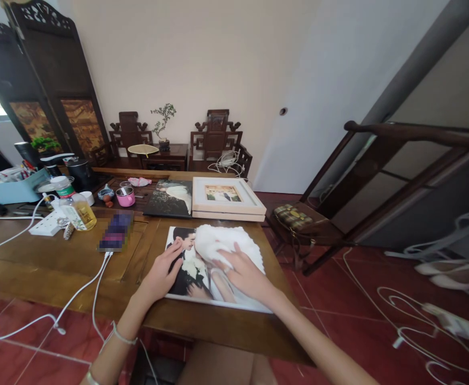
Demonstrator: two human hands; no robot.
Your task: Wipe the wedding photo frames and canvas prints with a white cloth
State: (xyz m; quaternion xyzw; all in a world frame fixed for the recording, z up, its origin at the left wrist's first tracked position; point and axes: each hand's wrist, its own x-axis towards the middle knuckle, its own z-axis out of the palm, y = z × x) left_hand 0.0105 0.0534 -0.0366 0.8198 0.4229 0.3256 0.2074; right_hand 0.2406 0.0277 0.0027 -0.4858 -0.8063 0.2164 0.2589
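A large printed photo panel (186, 291) of a couple lies flat at the near edge of the wooden table (69, 256). My left hand (162, 272) rests on the panel's left edge with fingers spread and flat. My right hand (244, 272) presses a white cloth (222, 240) onto the panel's upper right part, its fingers laid over the cloth.
Behind the panel lie a dark photo print (170, 198) and a cream framed picture (226, 199). To the left are a phone (116, 231) on a white cable, a power strip (47, 224), a bottle (77, 208) and a pink cup (125, 197). A dark wooden stand (378, 176) stands right.
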